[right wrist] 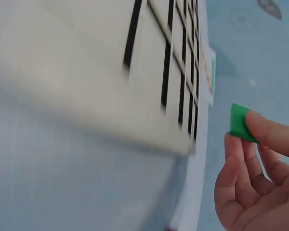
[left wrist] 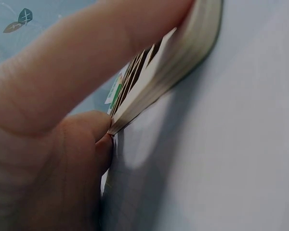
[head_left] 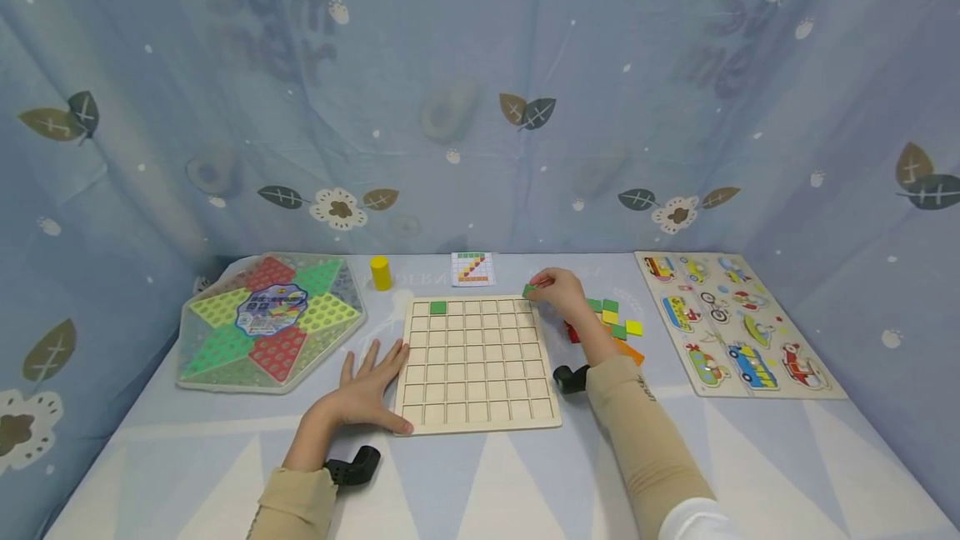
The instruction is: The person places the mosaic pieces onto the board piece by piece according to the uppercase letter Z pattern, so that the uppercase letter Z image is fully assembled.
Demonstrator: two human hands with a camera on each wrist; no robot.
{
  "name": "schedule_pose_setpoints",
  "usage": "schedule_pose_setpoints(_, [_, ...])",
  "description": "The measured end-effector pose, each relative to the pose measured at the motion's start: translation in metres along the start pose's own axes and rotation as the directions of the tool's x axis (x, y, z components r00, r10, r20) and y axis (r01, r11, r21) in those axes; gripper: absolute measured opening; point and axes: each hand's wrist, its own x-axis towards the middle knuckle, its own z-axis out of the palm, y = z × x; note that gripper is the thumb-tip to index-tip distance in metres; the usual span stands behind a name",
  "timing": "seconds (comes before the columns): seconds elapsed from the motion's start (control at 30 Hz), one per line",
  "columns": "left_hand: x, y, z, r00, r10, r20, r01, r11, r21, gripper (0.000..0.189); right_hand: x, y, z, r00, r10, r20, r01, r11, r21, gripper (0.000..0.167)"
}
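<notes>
A wooden grid board lies flat on the table, with one green square tile in its top row near the left. My left hand rests with spread fingers against the board's left edge, the thumb at the lower left corner. The left wrist view shows the thumb and fingers touching the board's side. Between thumb and fingers, my right hand pinches another green tile just above the board's far right corner. A pattern card with coloured squares lies behind the board.
Loose green, yellow, orange and red tiles lie right of the board, partly under the right forearm. A star-patterned game box is at the left, and a yellow cylinder stands behind. At the right lies a vehicle picture puzzle.
</notes>
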Motion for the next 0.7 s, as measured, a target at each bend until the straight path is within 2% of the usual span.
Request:
schedule_pose_setpoints(0.13, [0.0,0.001,0.0,1.0,-0.004,0.005,0.004,1.0,-0.005,0.124,0.005,-0.011,0.022,0.998,0.012,0.068,-0.024,0.983,0.184,0.022])
schedule_pose_setpoints(0.27, [-0.001,0.001,0.0,1.0,0.0,0.004,0.0,1.0,-0.012,0.123,0.007,-0.024,0.043,0.992,0.012,0.125,-0.045,0.964,0.263,0.022])
schedule_pose_setpoints(0.53, [-0.001,0.001,-0.001,1.0,0.004,0.001,-0.004,1.0,-0.01,0.122,0.01,-0.044,0.079,0.98,0.0,0.198,-0.05,0.968,0.246,0.02])
schedule_pose_setpoints(0.7, [-0.001,0.001,-0.002,1.0,0.012,0.005,-0.012,1.0,-0.009,0.122,0.014,-0.045,0.091,0.981,0.0,0.192,-0.042,0.976,0.214,0.017])
